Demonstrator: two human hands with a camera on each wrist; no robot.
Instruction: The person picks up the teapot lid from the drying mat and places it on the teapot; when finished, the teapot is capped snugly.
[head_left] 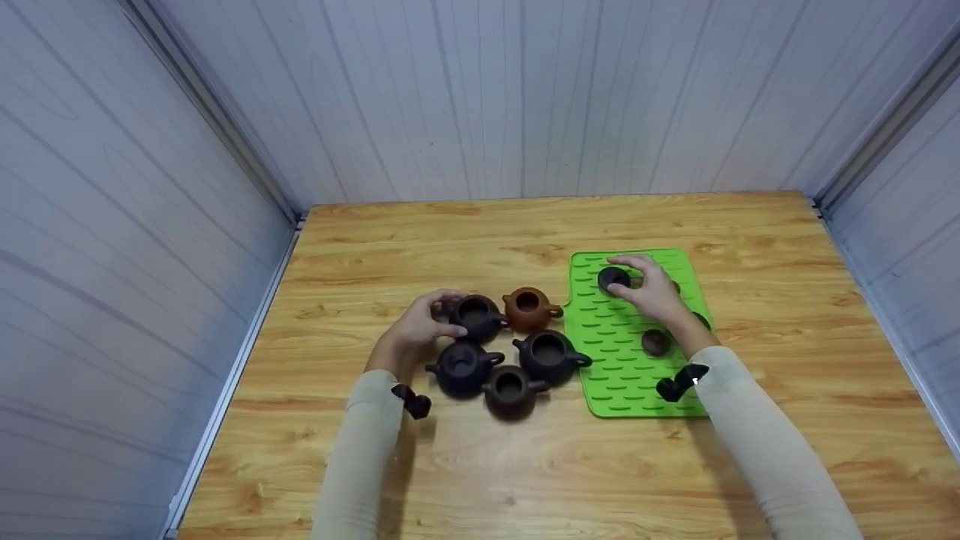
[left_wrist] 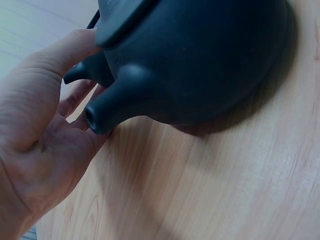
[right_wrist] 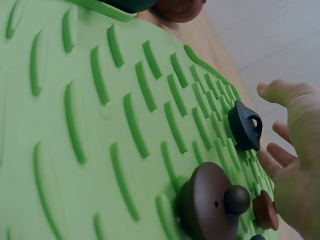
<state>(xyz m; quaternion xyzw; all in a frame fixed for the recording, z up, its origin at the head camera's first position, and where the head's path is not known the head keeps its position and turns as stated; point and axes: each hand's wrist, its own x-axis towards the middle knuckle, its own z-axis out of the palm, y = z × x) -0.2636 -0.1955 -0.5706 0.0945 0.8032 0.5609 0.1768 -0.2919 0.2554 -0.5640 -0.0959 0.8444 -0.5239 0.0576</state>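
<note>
My left hand [head_left: 420, 326] holds the side of a lidless dark teapot [head_left: 474, 318], thumb and fingers spread around its spout side. In the left wrist view its spout [left_wrist: 90, 71] points into my palm, behind a nearer black teapot [left_wrist: 210, 65]. That nearer one [head_left: 460, 369] has its lid on. Over the green mat [head_left: 611, 390] my right hand [head_left: 652, 291] reaches around a black lid [head_left: 613, 279] with a loop knob. In the right wrist view the fingers stand apart from this lid [right_wrist: 244, 126], which sits on the mat.
Beside the held teapot stand a lidless orange-brown teapot [head_left: 528, 321], a lidless black one [head_left: 551, 371] and a lidless dark brown one [head_left: 510, 405]. A dark brown lid [right_wrist: 210, 205] and a reddish lid [right_wrist: 265, 210] lie on the mat, with another lid [head_left: 702, 321] partly hidden by my wrist.
</note>
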